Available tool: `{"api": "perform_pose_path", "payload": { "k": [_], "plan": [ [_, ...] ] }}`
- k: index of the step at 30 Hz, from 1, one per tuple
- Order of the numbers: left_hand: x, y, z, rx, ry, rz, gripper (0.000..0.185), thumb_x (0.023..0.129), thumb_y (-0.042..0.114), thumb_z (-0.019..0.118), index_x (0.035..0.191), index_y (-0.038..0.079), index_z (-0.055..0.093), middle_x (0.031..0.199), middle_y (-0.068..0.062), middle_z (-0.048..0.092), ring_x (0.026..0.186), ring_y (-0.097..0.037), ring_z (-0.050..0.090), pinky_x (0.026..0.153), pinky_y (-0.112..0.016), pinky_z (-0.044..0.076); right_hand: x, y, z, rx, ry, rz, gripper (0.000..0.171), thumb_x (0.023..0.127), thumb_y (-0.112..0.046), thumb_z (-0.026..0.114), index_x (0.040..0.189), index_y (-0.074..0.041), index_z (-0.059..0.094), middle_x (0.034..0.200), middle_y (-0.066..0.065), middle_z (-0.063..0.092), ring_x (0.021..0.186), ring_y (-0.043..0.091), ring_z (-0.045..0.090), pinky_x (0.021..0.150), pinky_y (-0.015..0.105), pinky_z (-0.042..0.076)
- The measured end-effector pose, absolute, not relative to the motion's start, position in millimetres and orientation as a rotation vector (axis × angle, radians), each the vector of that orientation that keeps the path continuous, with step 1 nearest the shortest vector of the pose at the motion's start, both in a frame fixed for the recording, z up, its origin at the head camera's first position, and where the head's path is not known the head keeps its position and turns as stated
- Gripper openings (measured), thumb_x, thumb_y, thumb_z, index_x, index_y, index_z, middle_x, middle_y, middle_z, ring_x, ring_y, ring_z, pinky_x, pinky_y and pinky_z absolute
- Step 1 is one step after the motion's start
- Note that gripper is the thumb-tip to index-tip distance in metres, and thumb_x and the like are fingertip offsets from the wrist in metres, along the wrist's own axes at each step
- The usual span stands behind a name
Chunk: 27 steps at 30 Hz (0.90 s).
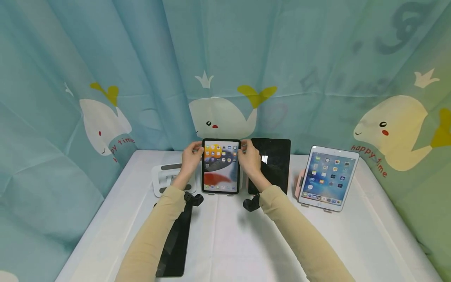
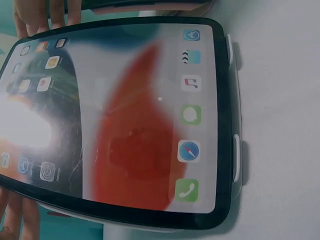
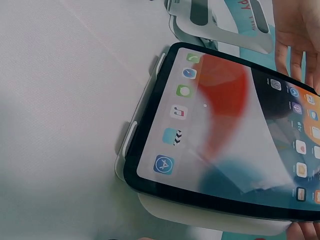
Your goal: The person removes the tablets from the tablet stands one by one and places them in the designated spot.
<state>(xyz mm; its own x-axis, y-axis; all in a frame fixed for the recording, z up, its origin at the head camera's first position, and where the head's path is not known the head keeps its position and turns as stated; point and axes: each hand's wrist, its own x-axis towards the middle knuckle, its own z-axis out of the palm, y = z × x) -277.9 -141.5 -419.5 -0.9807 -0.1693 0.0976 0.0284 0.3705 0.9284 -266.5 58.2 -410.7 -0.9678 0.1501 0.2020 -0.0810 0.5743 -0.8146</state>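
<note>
Both hands grip the lit tablet [image 1: 220,166] by its upper side edges: left hand [image 1: 192,158], right hand [image 1: 249,158].
It stands upright on a white stand [image 3: 150,100] at the table's [image 1: 225,243] back; dark tablet [image 1: 273,162] just right, empty stand [image 1: 165,178] left.

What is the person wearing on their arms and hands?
Both arms wear long, plain beige sleeves, the left sleeve and the right sleeve. A black strap holds a small camera at each wrist. The hands are bare: no gloves, no rings seen.
</note>
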Motion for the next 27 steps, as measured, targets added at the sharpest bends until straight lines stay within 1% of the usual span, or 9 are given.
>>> {"api": "perform_pose_path", "payload": {
  "k": [6,13,17,20,27],
  "plan": [
    [-276.5,-139.3,-418.5,0.133,-2.429,-1.664,0.032,0.097,0.011,0.053,0.128,0.005,0.058,0.114,-0.018,0.06,0.072,-0.008,0.049,0.073,-0.027,0.054,-266.5,56.8,-410.8,-0.086,-2.551,1.339,0.029,0.093,-0.014,0.055,0.122,-0.011,0.056,0.106,0.011,0.067,0.089,0.028,0.065,0.07,0.041,0.05],
    [-276.0,-138.4,-416.9,0.15,-2.408,-1.679,0.031,0.097,0.009,0.054,0.127,0.005,0.06,0.115,-0.02,0.06,0.078,-0.014,0.054,0.08,-0.036,0.057,-267.6,56.3,-411.1,-0.107,-2.539,1.369,0.028,0.094,-0.014,0.054,0.122,-0.014,0.056,0.107,0.01,0.067,0.091,0.028,0.065,0.071,0.041,0.05],
    [-276.6,-138.9,-416.9,0.158,-2.399,-1.702,0.031,0.097,0.009,0.055,0.127,0.005,0.06,0.115,-0.02,0.06,0.084,-0.018,0.057,0.081,-0.037,0.057,-268.0,56.8,-411.7,-0.115,-2.531,1.378,0.025,0.095,-0.015,0.054,0.12,-0.015,0.056,0.107,0.01,0.067,0.092,0.027,0.065,0.072,0.041,0.05],
    [-276.9,-139.8,-417.0,0.162,-2.393,-1.732,0.031,0.097,0.009,0.055,0.127,0.006,0.06,0.116,-0.02,0.06,0.088,-0.019,0.057,0.083,-0.038,0.056,-267.6,57.6,-412.7,-0.104,-2.515,1.395,0.024,0.096,-0.016,0.055,0.12,-0.015,0.056,0.107,0.011,0.067,0.092,0.028,0.065,0.072,0.041,0.05],
    [-273.7,-140.6,-413.5,0.161,-2.384,-1.798,0.031,0.097,0.008,0.054,0.127,0.006,0.059,0.118,-0.02,0.058,0.093,-0.023,0.058,0.087,-0.045,0.055,-265.9,60.0,-414.3,-0.063,-2.481,1.475,0.023,0.097,-0.014,0.055,0.12,-0.014,0.056,0.106,0.013,0.065,0.091,0.028,0.063,0.068,0.039,0.049]
  ]
}}
